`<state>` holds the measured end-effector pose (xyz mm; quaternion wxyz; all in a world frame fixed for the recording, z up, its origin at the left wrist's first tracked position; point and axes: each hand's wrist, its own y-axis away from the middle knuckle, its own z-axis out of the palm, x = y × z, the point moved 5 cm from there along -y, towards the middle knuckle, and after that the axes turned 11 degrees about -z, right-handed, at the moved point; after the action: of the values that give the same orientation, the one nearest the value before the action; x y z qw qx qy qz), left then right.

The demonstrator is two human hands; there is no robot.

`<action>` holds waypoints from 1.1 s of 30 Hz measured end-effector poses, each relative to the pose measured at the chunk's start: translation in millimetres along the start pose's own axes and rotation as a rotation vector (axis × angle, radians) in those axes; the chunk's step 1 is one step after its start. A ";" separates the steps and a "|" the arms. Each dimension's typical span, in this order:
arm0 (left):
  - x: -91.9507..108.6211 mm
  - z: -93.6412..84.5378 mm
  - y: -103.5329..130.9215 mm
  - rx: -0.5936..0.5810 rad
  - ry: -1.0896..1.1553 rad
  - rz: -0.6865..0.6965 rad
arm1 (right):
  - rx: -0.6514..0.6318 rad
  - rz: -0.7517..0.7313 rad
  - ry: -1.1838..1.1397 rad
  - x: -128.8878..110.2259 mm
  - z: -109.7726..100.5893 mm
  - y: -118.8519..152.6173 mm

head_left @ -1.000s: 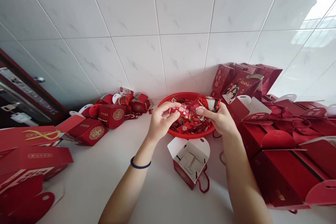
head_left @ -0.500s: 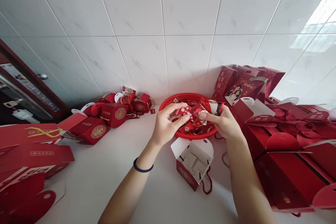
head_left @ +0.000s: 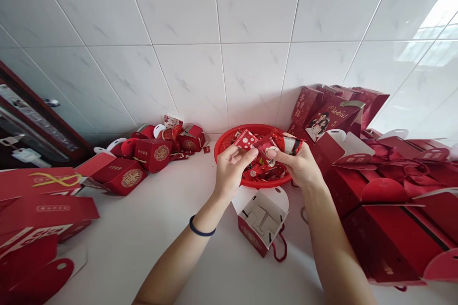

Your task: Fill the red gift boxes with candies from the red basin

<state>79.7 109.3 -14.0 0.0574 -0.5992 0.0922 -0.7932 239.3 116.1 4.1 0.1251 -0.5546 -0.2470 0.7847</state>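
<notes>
Above a red plastic basket (head_left: 223, 142) full of red-wrapped sweets (head_left: 263, 172), both my hands are close together. My left hand (head_left: 231, 167) is closed on a red candy packet (head_left: 245, 140) with white dots, pinched between thumb and fingers. Several wrapped sweets (head_left: 286, 144) fill my right hand (head_left: 300, 164), its thumb pressing a red packet with white print. Just in front of the basket stands a small red gift box (head_left: 252, 236) with its flaps up; its pale inside shows, and a dark red cord handle hangs at its right.
Red gift boxes (head_left: 123, 176) sit along the left side. On the right, red boxes (head_left: 390, 243) are piled near my right forearm, with printed paper bags (head_left: 332, 114) behind them against the tiled wall (head_left: 255, 71).
My left hand has shifted slightly right and its grip on the dotted packet has changed, so more of the packet shows upright. My right hand keeps its sweets. The view has moved a little.
</notes>
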 end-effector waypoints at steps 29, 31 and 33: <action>10.2 2.9 -0.3 -0.169 -0.144 -0.101 | 0.047 0.075 0.022 -10.3 -20.5 1.1; 10.2 3.9 0.4 -0.186 -0.139 -0.115 | 0.061 0.073 0.006 -9.0 -21.2 0.9; 9.7 4.4 0.9 -0.192 -0.135 -0.131 | 0.061 0.070 0.024 -8.9 -21.7 1.1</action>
<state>81.3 106.1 -3.9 -0.0461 -0.6587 0.1241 -0.7407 262.8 116.4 5.1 0.1174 -0.5681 -0.2018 0.7892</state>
